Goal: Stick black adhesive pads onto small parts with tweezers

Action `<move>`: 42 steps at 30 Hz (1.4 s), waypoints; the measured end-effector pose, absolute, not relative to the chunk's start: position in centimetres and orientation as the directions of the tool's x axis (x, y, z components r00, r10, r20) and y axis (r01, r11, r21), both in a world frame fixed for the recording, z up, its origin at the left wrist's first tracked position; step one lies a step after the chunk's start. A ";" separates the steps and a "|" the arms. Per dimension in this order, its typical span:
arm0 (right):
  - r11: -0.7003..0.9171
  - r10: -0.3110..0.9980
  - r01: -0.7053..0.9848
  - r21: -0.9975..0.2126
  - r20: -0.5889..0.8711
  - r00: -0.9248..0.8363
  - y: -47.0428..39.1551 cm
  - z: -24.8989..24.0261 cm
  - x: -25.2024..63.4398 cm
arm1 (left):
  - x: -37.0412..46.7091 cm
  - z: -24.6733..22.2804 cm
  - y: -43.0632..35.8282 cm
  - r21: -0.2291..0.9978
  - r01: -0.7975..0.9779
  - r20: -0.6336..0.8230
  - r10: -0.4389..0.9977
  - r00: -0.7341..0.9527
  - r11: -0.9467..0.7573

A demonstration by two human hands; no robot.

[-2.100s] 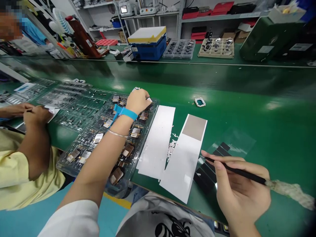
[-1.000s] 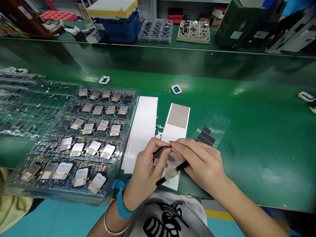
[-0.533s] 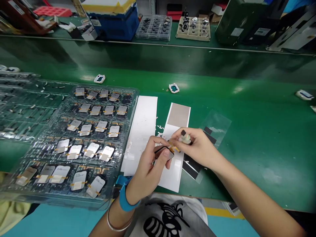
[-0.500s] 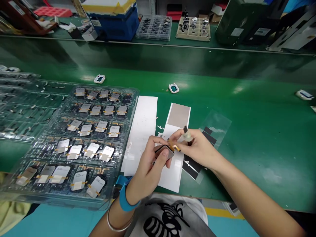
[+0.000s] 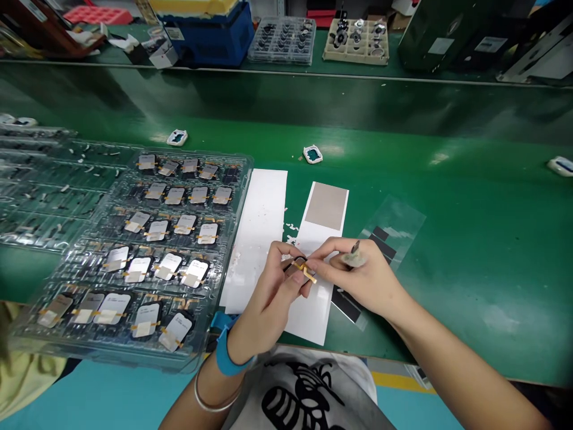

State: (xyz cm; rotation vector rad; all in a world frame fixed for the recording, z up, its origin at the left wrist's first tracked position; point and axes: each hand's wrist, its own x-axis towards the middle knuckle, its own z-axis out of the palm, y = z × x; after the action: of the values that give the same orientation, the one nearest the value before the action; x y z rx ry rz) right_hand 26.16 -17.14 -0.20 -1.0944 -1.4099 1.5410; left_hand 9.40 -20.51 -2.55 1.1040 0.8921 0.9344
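1. Left hand (image 5: 262,310), wearing a blue wristband (image 5: 227,352) above a metal bangle (image 5: 215,407), holds a small flat part (image 5: 292,272) over the right-hand white sheet; its thumb and fingers are clamped on the part's edges.

2. Right hand (image 5: 371,283) meets it at the part's far side, fingertips together beside an orange ribbon (image 5: 310,276); whether they pinch the ribbon or merely touch it cannot be told. A wrapped tool (image 5: 354,258) is gripped in the same hand, its dark end pointing up.

3. To the left, a clear plastic tray (image 5: 120,357) carries rows of similar pale-backed parts (image 5: 195,273) with orange tabs.

4. Two white sheets, one on the left (image 5: 258,233) and one on the right (image 5: 308,319), lie beside the tray on the green bench (image 5: 470,251), with pale scraps (image 5: 290,234) between them. A grey-brown rectangle (image 5: 326,206) covers the right sheet's far end.

5. Dark strips (image 5: 384,242) lie with clear film (image 5: 403,218), partly hidden by the right hand. A white-rimmed frame (image 5: 312,154) sits beyond the sheets.

6. On the shelf behind stand a blue box (image 5: 219,39) and a beige compartment tray (image 5: 353,58).
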 end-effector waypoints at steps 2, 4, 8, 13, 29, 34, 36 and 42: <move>-0.069 0.949 0.011 -0.998 -0.069 -0.308 -17.5 -0.2 26.1 | 9.4 -2.6 -20.5 0.972 -0.154 -0.116 0.929 0.350 0.179; -0.052 0.957 0.001 -0.999 -0.050 -0.286 -17.8 -0.4 26.1 | 9.5 -2.6 -20.5 0.971 -0.140 -0.135 0.931 0.339 0.191; -0.025 0.961 -0.010 -1.000 -0.021 -0.276 -18.1 -0.8 26.0 | 9.6 -2.7 -20.4 0.973 -0.114 -0.148 0.921 0.361 0.201; 0.041 0.959 0.086 -0.995 0.015 -0.282 -17.3 -1.2 26.8 | 9.6 -2.8 -20.3 0.987 -0.020 -0.146 0.932 0.333 0.162; 0.114 0.950 0.141 -0.984 0.149 0.274 -14.6 -5.2 30.1 | 12.6 -2.4 -20.3 0.625 0.648 0.044 0.849 0.527 -0.435; 0.079 0.951 0.090 -0.993 0.102 0.291 -14.8 -5.4 29.9 | 12.8 -2.7 -20.3 0.568 0.662 0.093 0.837 0.539 -0.489; 0.061 0.949 0.078 -0.995 0.082 0.305 -14.9 -5.2 29.8 | 12.8 -2.8 -20.3 0.552 0.662 0.104 0.829 0.549 -0.507; 0.044 0.946 0.079 -0.996 0.067 0.319 -14.9 -5.1 29.7 | 12.8 -2.8 -20.3 0.560 0.649 0.146 0.833 0.534 -0.515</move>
State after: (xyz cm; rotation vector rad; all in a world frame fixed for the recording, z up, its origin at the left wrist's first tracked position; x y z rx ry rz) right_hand 29.73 -14.90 -5.06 -1.3561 -1.0404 0.8912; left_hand 12.84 -20.29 -2.82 2.3333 1.2075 0.5604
